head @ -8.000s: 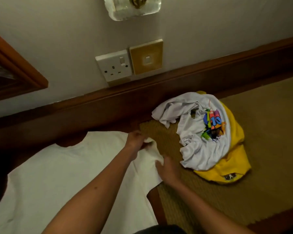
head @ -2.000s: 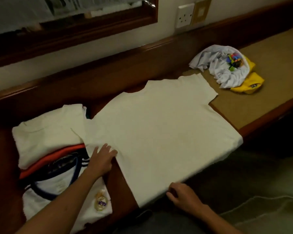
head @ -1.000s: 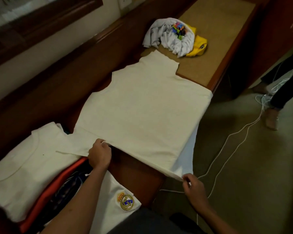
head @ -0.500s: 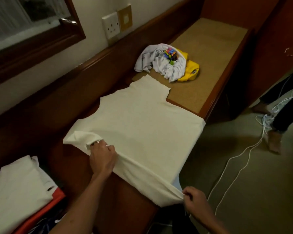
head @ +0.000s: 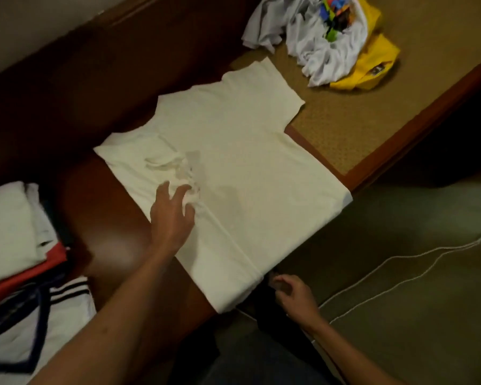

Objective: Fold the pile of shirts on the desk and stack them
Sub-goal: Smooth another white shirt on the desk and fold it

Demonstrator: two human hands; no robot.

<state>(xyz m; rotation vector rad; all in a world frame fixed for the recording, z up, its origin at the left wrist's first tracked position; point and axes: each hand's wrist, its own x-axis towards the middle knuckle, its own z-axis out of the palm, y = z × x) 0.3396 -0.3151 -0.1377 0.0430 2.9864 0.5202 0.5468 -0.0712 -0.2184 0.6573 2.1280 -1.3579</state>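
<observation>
Hand first: our left hand (head: 172,215) lies spread on the shirt (head: 233,173), fingers straight and fanned over a small bunch of crumpled cloth where the sleeve is turned in. Our right hand (head: 293,294) hangs just off the surface (head: 106,218) edge near the shirt's lower corner, fingers loosely curled and holding nothing.

The shirt lies flat across the surface, its left side folded over toward the middle, its hem end hanging slightly past the front edge. To do this fold well, we judge that the crumpled sleeve needs smoothing flat first, pressing outward from the middle, so that no lump is trapped. Then we take the right side, sleeve and hem together, and bring it over to match, keeping the edges parallel.

Two unfolded shirts, white (head: 311,37) and yellow (head: 372,62), wait at the far right; the stack (head: 14,245) sits at our left.
</observation>
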